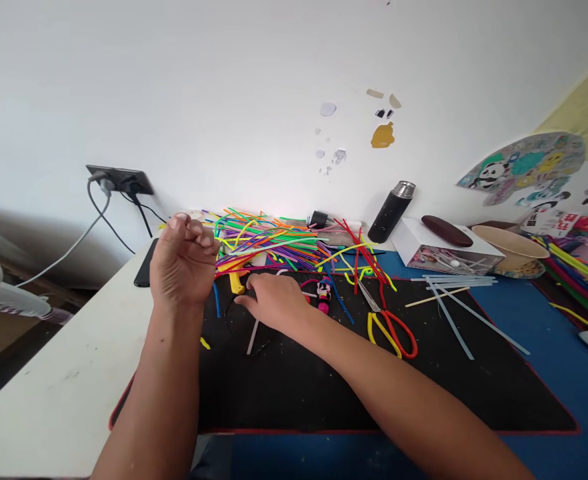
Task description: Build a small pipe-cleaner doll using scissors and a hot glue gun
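My left hand (184,263) is raised above the left part of the black mat (294,393), palm toward me. Its fingers are curled over and pressed together; whatever they may pinch is too small or hidden. My right hand (277,300) reaches across the mat, back of the hand up, with thumb and forefinger apart. Just beyond its fingertips lies a yellow glue gun (237,280), partly covered. A translucent glue stick (253,338) lies below the hand. To its right lies a small pink-and-black pipe-cleaner figure (324,293).
A heap of coloured pipe cleaners (274,240) lies along the wall. Scissors (381,313) with red and yellow handles rest on the mat. Several glue sticks (454,320) lie to the right. A black flask (391,212) leans by a white box (449,247). A phone (145,267) lies at left.
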The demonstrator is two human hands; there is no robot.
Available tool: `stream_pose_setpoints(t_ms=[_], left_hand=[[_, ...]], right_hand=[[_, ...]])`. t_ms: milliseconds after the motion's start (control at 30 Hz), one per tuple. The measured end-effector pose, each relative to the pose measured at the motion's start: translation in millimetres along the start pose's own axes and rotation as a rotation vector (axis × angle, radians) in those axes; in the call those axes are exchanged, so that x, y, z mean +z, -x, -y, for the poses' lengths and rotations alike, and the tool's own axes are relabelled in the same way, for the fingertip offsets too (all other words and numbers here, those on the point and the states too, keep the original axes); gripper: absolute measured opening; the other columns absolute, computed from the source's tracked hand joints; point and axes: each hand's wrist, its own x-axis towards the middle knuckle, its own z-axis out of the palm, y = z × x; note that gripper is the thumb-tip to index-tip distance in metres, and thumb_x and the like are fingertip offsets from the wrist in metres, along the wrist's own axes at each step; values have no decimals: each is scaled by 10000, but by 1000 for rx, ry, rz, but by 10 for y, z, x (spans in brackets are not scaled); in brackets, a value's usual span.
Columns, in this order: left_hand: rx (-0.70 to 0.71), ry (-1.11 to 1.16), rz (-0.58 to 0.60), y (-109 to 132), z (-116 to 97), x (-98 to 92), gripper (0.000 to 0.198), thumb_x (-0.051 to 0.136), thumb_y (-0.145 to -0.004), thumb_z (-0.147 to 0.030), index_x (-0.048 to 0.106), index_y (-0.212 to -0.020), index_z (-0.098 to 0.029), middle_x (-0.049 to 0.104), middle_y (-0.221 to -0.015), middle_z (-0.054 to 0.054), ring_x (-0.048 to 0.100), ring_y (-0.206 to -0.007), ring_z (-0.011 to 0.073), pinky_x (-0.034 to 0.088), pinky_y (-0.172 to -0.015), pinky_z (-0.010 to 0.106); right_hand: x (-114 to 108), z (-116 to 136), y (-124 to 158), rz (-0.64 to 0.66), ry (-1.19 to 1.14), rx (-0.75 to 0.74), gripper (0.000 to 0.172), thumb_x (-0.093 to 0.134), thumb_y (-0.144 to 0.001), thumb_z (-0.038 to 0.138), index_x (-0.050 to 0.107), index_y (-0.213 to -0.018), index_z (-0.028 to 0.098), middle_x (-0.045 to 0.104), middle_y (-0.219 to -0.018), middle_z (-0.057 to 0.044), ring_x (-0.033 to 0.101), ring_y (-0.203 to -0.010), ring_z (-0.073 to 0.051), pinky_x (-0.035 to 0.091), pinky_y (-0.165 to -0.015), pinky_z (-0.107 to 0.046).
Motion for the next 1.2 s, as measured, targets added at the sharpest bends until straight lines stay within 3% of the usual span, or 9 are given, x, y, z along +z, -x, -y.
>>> stream_pose_setpoints(t_ms=[200, 333, 533, 633, 767, 933, 1033, 1200], left_hand=[[-5, -5, -18, 26, -167, -15, 281, 970, -702, -272, 719, -807, -203, 597, -706, -57, 527, -625, 71, 455, -564, 177], [-131, -161, -61, 45, -174, -105, 247, 945, -702, -298, 740, -801, -201, 601, -695, -32, 531, -618, 93, 467, -550, 182], [-453, -545, -82, 29, -64, -489, 368, 966, -643, -428, 742, -768, -163, 675, -722, 10, 627, -676, 133, 541, -653, 232], [-526, -639, -113, -21, 18, -728, 403, 982, -610, -446, 737, -745, -155, 704, -726, 25, 652, -687, 150, 550, -667, 256], [-473, -644, -230, -84, 135, -950, 367, 984, -592, -378, 757, -776, -155, 757, -777, 55, 712, -751, 185, 597, -734, 286], [-421, -602, -259, -107, 233, -1044, 280, 920, -681, -329, 747, -800, -144, 773, -849, 75, 736, -797, 185, 615, -719, 266], [-412, -658, -266, -100, 225, -1055, 340, 937, -658, -388, 756, -805, -140, 762, -844, 80, 722, -780, 190, 602, -648, 254], [-421, -928, -167, -56, 110, -994, 546, 960, -564, -598, 777, -830, -158, 760, -842, 76, 693, -736, 192, 541, -560, 225]], right_hand=[[193, 123, -425, 64, 15, 44, 448, 620, -996, 589, 645, -1168, 177, 805, -1068, -135, 776, -992, -337, 567, -766, -402], [274, 164, -537, 82, 16, 57, 457, 634, -980, 500, 558, -1288, 170, 807, -1079, -142, 775, -1005, -335, 569, -777, -398], [299, 159, -535, 77, -10, 5, 357, 568, -979, 367, 537, -1287, 190, 794, -1143, -125, 770, -1025, -320, 562, -784, -388], [268, 159, -516, 71, -30, -11, 315, 573, -965, 352, 559, -1238, 195, 793, -1134, -117, 773, -1005, -309, 555, -777, -377], [247, 150, -492, 61, -50, -26, 256, 588, -953, 314, 580, -1181, 199, 792, -1123, -111, 772, -994, -295, 542, -767, -369], [242, 94, -436, 49, -75, -30, 237, 584, -960, 319, 589, -1172, 215, 793, -1089, -77, 772, -961, -277, 515, -740, -353], [218, 61, -389, 59, -89, -34, 239, 587, -960, 326, 589, -1176, 225, 794, -1053, -58, 770, -927, -259, 499, -724, -337], [164, 36, -336, 70, -97, -55, 229, 583, -944, 294, 605, -1161, 221, 792, -1092, -56, 768, -932, -254, 483, -706, -326]])
